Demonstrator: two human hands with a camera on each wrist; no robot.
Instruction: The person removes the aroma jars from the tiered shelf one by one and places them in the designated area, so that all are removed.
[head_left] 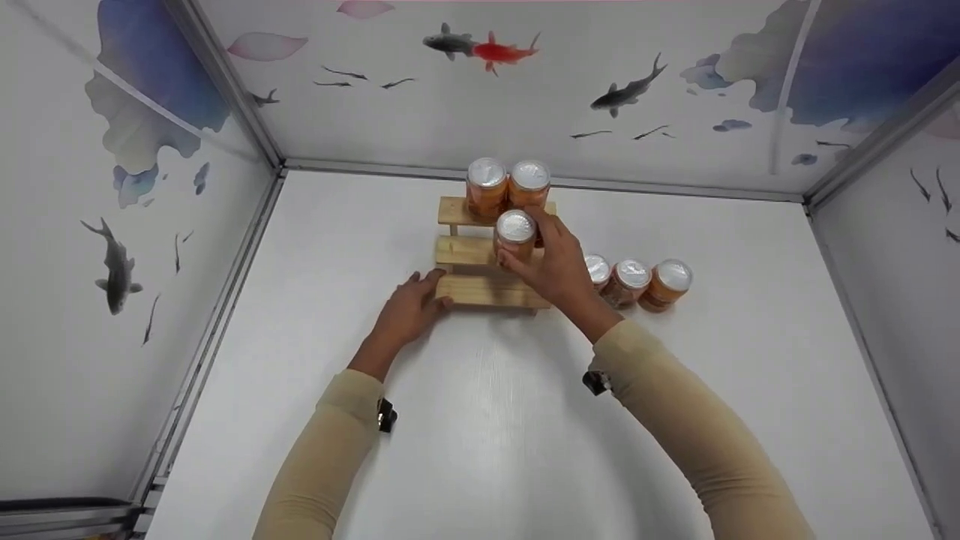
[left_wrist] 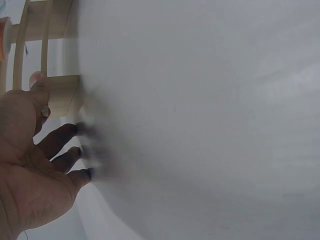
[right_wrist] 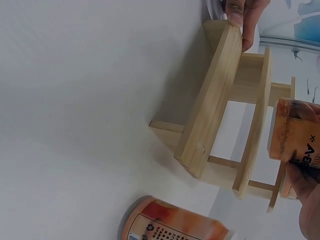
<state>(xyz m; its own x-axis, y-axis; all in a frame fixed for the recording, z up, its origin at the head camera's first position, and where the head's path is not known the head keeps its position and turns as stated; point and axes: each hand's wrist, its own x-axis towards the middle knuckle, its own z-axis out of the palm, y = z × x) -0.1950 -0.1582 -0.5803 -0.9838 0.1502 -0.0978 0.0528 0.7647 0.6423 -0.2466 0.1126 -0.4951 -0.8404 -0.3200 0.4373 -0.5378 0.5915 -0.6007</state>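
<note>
A small three-step wooden rack (head_left: 491, 291) stands on the white table. At its left end my left hand (head_left: 409, 309) pinches the lowest step between thumb and forefinger. The left wrist view shows the other fingers of that hand (left_wrist: 65, 161) spread down towards the tabletop. My right hand (head_left: 559, 262) grips a jar (head_left: 515, 227) with a silver lid and orange contents. The right wrist view has this jar (right_wrist: 295, 132) upright in the grasp, over the middle step. Two similar jars, a left one (head_left: 487, 184) and a right one (head_left: 529, 182), occupy the top step.
To the right of the rack, three more lidded jars stand in a row: a near one (head_left: 596, 270) partly behind my right hand, a middle one (head_left: 630, 281) and an outer one (head_left: 667, 285). White panels with painted fish (head_left: 626, 94) enclose the table at the back and sides.
</note>
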